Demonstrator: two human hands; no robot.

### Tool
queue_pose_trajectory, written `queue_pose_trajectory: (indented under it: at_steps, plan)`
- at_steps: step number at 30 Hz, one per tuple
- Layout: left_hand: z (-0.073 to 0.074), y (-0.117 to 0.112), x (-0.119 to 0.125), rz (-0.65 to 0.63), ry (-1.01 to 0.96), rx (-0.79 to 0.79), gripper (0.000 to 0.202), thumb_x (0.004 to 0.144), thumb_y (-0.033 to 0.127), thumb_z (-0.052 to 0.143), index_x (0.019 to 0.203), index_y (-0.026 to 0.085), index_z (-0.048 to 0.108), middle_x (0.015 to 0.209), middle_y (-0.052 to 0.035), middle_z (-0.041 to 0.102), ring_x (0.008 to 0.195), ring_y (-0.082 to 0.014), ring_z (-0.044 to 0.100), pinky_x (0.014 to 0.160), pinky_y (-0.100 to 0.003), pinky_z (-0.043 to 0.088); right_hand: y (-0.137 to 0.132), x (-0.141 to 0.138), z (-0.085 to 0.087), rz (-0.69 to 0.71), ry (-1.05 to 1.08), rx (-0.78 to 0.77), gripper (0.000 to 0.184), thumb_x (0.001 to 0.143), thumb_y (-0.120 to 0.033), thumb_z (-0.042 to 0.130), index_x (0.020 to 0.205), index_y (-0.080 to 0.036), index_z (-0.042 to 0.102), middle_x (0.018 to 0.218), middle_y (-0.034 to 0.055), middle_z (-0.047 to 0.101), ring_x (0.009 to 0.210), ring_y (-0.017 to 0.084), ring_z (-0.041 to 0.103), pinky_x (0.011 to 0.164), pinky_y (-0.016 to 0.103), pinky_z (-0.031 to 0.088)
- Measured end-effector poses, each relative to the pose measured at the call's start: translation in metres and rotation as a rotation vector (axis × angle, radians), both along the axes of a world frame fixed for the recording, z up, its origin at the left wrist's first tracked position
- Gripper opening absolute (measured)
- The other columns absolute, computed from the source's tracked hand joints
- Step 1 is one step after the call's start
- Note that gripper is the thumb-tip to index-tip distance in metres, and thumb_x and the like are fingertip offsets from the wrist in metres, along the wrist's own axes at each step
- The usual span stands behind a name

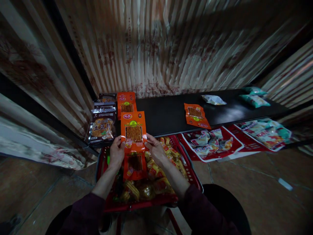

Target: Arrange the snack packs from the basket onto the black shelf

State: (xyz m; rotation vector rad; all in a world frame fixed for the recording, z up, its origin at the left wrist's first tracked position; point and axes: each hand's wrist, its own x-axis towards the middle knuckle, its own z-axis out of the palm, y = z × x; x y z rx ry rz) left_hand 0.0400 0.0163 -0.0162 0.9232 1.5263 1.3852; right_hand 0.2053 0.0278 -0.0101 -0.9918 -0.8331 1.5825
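Between both hands I hold up an orange snack packet with brown sticks showing through its window. My left hand pinches its lower left edge, and my right hand grips its lower right edge. Just below it, a second orange packet lies over the red basket. Yellow-wrapped snacks fill much of that basket. Behind the held packet, more orange packets stand at the shelf's left end, beside dark brown potato-chip bags.
A black shelf runs across, bearing a lone orange packet, a pale packet and green packets. Beneath its front edge sit a red container of snack bags. A striped curtain hangs behind; a black rounded object is at lower right.
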Motion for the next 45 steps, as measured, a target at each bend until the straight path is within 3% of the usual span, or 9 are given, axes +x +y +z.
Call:
queue_pose_trajectory:
  at_steps: [6,12,16,22,35,45]
  plan:
    - [0.008,0.012,-0.001,-0.068,0.065,0.044,0.048,0.080,0.019,0.049,0.128,0.014,0.048,0.102,-0.0087,0.070,0.088,-0.0175,0.066,0.082,-0.031,0.051,0.018,-0.005,-0.003,-0.029,-0.039,0.019,0.052,0.061,-0.025,0.069,0.112,-0.023,0.062,0.083,-0.0006,0.073,0.069,0.017,0.066,0.064,0.028,0.051]
    - [0.020,0.033,-0.006,-0.054,0.441,0.012,0.059,0.080,0.010,0.045,0.138,0.009,0.036,0.099,-0.0113,0.070,0.090,-0.0189,0.066,0.091,-0.036,0.048,0.040,-0.012,-0.004,-0.055,-0.055,0.046,0.051,0.061,-0.021,0.066,0.111,-0.021,0.060,0.079,-0.0007,0.073,0.065,0.016,0.066,0.063,0.027,0.051]
    - [0.025,0.045,-0.006,-0.053,0.586,0.026,0.051,0.079,0.007,0.046,0.130,0.012,0.047,0.109,-0.0112,0.067,0.100,-0.0192,0.063,0.095,-0.036,0.046,0.054,-0.015,-0.003,-0.062,-0.051,0.050,0.050,0.063,-0.019,0.063,0.113,-0.019,0.058,0.079,0.0005,0.073,0.067,0.017,0.067,0.068,0.029,0.052]
    - [0.036,0.057,0.002,0.003,0.809,0.006,0.037,0.082,0.013,0.048,0.116,0.007,0.059,0.117,-0.0165,0.061,0.110,-0.0229,0.058,0.102,-0.037,0.040,0.076,-0.022,-0.003,-0.079,-0.074,0.034,0.050,0.064,-0.013,0.058,0.114,-0.016,0.057,0.081,0.0017,0.072,0.073,0.017,0.067,0.070,0.029,0.053]
    - [0.035,0.076,0.011,0.011,0.982,-0.081,0.044,0.083,0.019,0.044,0.122,0.000,0.053,0.130,-0.0224,0.051,0.121,-0.0269,0.050,0.103,-0.034,0.039,0.109,-0.035,-0.009,-0.091,-0.231,0.059,0.050,0.068,-0.009,0.051,0.118,-0.015,0.057,0.083,0.0021,0.071,0.067,0.013,0.065,0.067,0.024,0.051]
    - [0.043,0.080,0.018,0.043,0.999,-0.139,0.041,0.082,0.020,0.045,0.120,0.009,0.055,0.134,-0.0210,0.049,0.117,-0.0305,0.054,0.094,-0.041,0.046,0.125,-0.039,-0.020,-0.109,-0.310,0.116,0.045,0.071,-0.007,0.050,0.114,-0.016,0.059,0.080,0.0003,0.071,0.069,0.012,0.066,0.068,0.023,0.052]
